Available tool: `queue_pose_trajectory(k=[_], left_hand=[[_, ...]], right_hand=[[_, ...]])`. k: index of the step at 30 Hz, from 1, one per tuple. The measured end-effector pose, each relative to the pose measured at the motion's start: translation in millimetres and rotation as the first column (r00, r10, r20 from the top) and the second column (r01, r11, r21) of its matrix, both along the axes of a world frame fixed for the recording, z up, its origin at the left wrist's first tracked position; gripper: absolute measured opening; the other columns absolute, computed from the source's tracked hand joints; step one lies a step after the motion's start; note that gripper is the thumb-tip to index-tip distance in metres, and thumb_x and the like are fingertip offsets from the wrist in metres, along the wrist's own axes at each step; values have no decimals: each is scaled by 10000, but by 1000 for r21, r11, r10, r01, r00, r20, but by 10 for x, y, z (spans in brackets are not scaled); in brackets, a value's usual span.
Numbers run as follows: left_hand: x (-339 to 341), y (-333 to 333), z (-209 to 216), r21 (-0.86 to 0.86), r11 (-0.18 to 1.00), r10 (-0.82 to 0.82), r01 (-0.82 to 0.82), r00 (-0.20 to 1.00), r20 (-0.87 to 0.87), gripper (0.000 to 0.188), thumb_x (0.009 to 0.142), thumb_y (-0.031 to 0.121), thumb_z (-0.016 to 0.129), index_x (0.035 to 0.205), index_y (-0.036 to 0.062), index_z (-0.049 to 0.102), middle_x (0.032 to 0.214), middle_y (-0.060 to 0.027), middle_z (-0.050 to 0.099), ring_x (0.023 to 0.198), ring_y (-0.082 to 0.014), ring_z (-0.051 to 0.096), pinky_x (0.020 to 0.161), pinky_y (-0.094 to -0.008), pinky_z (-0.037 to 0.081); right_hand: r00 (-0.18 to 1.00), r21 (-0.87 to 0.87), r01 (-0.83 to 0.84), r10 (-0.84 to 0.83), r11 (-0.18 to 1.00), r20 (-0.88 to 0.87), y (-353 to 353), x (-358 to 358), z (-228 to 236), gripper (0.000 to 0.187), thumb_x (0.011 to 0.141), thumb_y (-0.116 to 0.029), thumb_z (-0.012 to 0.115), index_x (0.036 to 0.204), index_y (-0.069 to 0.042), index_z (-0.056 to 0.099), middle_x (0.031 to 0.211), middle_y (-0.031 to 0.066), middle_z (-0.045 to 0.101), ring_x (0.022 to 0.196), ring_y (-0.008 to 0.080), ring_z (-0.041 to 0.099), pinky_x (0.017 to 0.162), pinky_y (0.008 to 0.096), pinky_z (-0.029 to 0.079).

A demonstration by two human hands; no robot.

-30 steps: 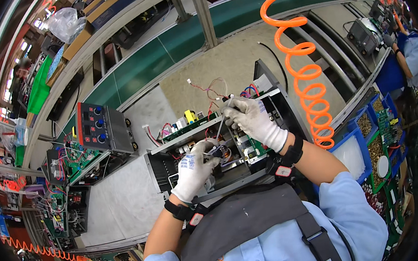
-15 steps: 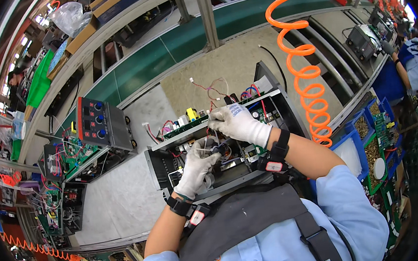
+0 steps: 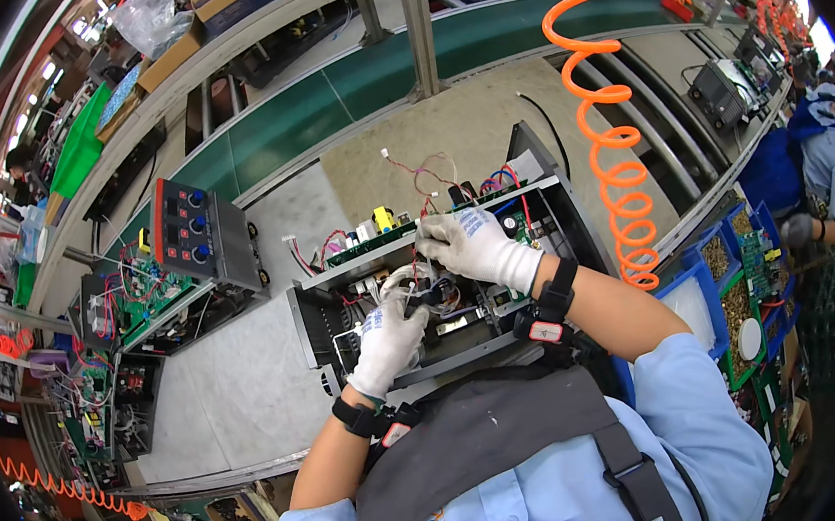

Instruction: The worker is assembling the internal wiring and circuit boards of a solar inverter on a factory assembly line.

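An open dark metal machine housing (image 3: 467,361) lies in front of me, with a bundle of wires and electronic parts inside. My left hand (image 3: 388,342), in a white glove, reaches over its near side. Its fingers are closed at the wire bundle (image 3: 431,294); what is between them is hidden. My right hand (image 3: 472,247), also gloved, bends over the circuit board (image 3: 362,256) along the far edge. Thumb and fingertips are pinched by thin wires, and I cannot make out exactly what they hold. Thin wires with a white connector (image 3: 385,153) stick out beyond the board.
Left of the housing stands a unit with a red-edged control panel (image 3: 183,228), beside circuit boards (image 3: 165,300). A coiled orange air hose (image 3: 615,176) hangs at the right. Blue bins (image 3: 703,298) of small parts stand at the right. Another person (image 3: 825,156) is at far right.
My left hand has turned and drawn slightly down from the wires, uncovering a pale cable loop. My right hand stays nearly in place. The person at far right has shifted.
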State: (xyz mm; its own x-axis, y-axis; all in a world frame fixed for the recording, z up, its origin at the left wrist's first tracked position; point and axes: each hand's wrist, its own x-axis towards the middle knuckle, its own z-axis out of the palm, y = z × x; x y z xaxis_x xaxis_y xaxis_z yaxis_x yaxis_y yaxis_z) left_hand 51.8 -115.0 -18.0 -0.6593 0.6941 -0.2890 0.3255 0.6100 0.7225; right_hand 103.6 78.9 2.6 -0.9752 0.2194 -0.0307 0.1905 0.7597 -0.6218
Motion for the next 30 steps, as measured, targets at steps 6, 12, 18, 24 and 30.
queue_pose_trajectory(k=[6,12,18,24,30], left_hand=[[-34,105,-502,379,915,73,140,865,-496,367,856,164,606,1190,19,561,775,-120,640,663,-175,617,623,-323,478],[48,75,-42,83,996,30,-28,999,-26,309,838,267,612,1027,24,645,841,-165,657,793,-302,643,730,-399,496],[72,99,-6,-151,989,-6,-3,998,-61,310,800,301,646,996,65,691,850,-181,678,827,-325,657,733,-394,505],[-5,-131,37,253,947,47,-196,867,495,201,813,160,682,897,-23,675,701,-52,643,595,-91,573,550,-234,444],[226,-60,158,345,934,6,-95,968,253,127,861,123,646,838,-2,643,715,34,539,614,-32,485,553,-193,391]], right_hand=[[999,52,-47,47,998,4,-42,10,41,267,885,-343,556,966,-104,644,865,111,664,820,301,649,712,385,498],[997,131,-76,73,989,31,-19,38,34,291,879,-384,539,956,-122,639,882,100,673,854,300,647,746,407,484],[986,227,-142,117,963,121,-80,18,79,313,877,-400,530,999,-133,640,929,109,680,900,304,648,777,419,481],[1000,42,-31,31,999,-3,-53,137,47,236,838,-299,617,913,-78,652,809,119,664,769,272,645,683,368,485],[996,-219,-78,64,973,-70,-185,379,-20,173,865,-158,596,967,-37,665,821,125,666,706,219,638,652,324,488]])
